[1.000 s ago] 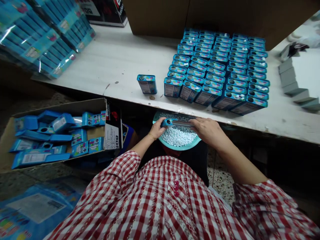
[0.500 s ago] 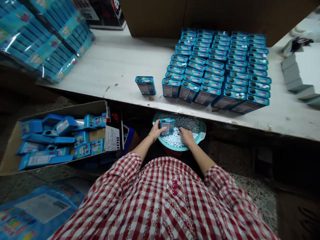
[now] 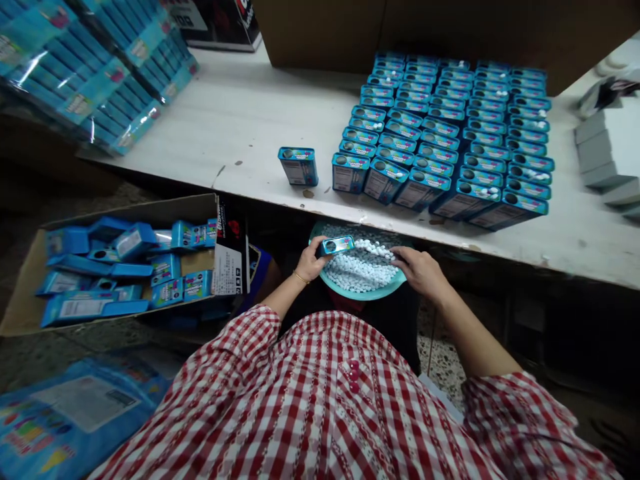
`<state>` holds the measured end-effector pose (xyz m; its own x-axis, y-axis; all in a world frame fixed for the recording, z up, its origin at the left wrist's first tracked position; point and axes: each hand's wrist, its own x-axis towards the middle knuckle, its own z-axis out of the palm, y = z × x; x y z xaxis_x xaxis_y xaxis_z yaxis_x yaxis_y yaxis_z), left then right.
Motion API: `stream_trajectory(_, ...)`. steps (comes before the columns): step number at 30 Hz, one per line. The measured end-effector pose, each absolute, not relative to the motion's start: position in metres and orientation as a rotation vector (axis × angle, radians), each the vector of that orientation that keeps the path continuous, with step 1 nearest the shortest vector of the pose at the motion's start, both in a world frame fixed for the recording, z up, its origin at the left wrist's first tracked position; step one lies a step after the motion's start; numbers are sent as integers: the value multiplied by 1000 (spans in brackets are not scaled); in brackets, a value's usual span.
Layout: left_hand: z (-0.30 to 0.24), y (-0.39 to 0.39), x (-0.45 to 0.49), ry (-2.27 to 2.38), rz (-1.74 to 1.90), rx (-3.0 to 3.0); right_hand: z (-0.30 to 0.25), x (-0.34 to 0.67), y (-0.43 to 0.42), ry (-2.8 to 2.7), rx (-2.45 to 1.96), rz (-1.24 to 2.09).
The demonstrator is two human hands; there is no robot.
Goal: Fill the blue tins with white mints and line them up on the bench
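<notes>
My left hand (image 3: pixel 311 261) grips a small blue candy box (image 3: pixel 338 245) above a turquoise basin (image 3: pixel 367 295). The box's top, with a dark round opening, faces up. White pellets (image 3: pixel 357 275) fill much of the basin. My right hand (image 3: pixel 423 270) is closed at the basin's right rim, its fingertips pinching the end of what looks like a small scoop (image 3: pixel 375 251). White pellets heap along the scoop, whose far end points at the box; most of its body is hidden under them.
On the white table (image 3: pixel 240 120) stand one blue box (image 3: pixel 299 167) and tight rows of similar boxes (image 3: pixel 420 187). A carton (image 3: pixel 231 267) of loose blue boxes is at left. Wrapped packs (image 3: pixel 100 93) stand back left, white cartons (image 3: pixel 603 143) at right. The table edge overhangs the basin's back.
My right hand has come up out of the pellets and moved right, lifting the heaped scoop. My left hand has turned the box so its top shows. The view has shifted slightly.
</notes>
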<state>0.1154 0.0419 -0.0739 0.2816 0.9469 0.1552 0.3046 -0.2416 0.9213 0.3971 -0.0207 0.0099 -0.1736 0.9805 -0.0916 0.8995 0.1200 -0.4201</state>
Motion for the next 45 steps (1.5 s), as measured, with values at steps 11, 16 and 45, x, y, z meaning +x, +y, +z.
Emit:
stream_trajectory(11, -72, 41, 126, 1182, 912, 1756, 44, 376, -12, -2417, -1805, 512)
stream_trajectory(16, -74, 37, 132, 1130, 864, 1818, 71, 346, -5, -2750, -1908, 310)
stream_trajectory(45, -79, 30, 110, 1211, 1001, 1659, -45, 373, -23, -2481, -2242, 523)
